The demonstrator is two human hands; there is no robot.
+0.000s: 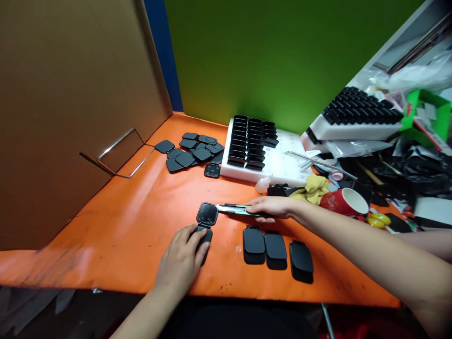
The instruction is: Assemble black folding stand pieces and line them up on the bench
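Note:
An opened black compact case (207, 214) lies on the orange table (141, 221), its glossy upper half flat beyond my left hand. My left hand (183, 252) rests on the lower half, fingers and thumb pressing it on both sides. In my right hand (270, 208) is a utility knife (233, 210) held low, its blade tip touching or just beside the right edge of the glossy half. To the right of the case lie three black compacts (254, 242), (276, 251), (301, 261).
A white foam tray (243, 174) holds rows of black cases at the back. Left of it lies a pile of black pieces (202, 154). A small bottle (262, 184), yellow cloth (315, 189) and red cup (344, 201) stand right. A metal wire frame (130, 176) leans left.

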